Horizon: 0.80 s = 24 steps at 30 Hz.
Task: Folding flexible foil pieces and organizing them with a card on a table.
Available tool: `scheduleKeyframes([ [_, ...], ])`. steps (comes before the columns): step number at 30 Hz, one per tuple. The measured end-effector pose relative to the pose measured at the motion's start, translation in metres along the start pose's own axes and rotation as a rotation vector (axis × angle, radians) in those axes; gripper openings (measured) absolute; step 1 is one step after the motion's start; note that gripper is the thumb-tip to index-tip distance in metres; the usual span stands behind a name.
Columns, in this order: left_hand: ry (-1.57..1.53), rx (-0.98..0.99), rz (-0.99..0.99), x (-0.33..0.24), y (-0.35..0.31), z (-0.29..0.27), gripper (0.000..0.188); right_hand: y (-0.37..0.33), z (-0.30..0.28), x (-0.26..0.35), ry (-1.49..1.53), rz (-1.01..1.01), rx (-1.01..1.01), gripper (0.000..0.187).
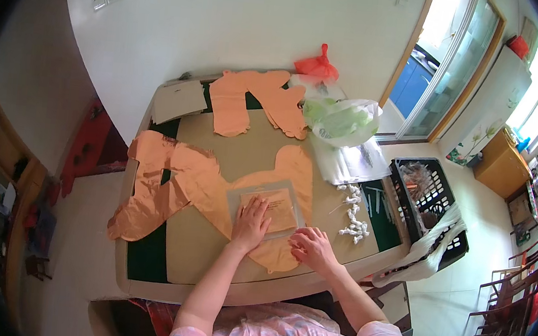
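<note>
A clear plastic bag [234,205] with a folded rose-gold foil sheet [283,212] inside lies in front of me. My left hand [252,223] rests flat on it with the fingers stretched out. At the bag's right lower corner my right hand [314,249] has its fingers curled in, seemingly pinching the edge; the fingertips are partly hidden. Under the bag spreads a flat, uninflated rose-gold foil balloon [296,168]. Another flat foil balloon [152,202] lies to the left, crinkled and reaching over the table's edge. A third foil balloon [231,103] lies at the far side.
Grey-brown cardboard sheets [178,102] sit at the far left. Plastic bags [344,122] and a red knotted bag [318,64] stand at the back right. White small pieces [355,225] lie right of my hand. A black basket [436,178] adjoins the table's right edge.
</note>
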<state>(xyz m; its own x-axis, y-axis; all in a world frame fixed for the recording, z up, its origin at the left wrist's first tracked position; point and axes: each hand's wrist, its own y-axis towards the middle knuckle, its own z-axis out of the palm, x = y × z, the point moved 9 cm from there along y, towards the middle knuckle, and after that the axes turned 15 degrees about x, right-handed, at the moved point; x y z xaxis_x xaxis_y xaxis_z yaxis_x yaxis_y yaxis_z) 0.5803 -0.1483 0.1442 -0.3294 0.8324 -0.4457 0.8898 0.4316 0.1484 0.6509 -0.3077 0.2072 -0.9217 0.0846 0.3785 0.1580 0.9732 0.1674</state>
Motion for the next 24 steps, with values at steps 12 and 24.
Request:
scheduleKeyframes([
  [12,-0.129,-0.199,0.245,-0.087,-0.024,-0.043,0.007,-0.005,0.007,-0.092,0.185,0.491,0.019,0.015],
  [24,-0.073,-0.126,0.206,-0.115,-0.011,-0.011,0.012,-0.014,-0.007,-0.096,0.459,0.534,-0.273,0.012],
])
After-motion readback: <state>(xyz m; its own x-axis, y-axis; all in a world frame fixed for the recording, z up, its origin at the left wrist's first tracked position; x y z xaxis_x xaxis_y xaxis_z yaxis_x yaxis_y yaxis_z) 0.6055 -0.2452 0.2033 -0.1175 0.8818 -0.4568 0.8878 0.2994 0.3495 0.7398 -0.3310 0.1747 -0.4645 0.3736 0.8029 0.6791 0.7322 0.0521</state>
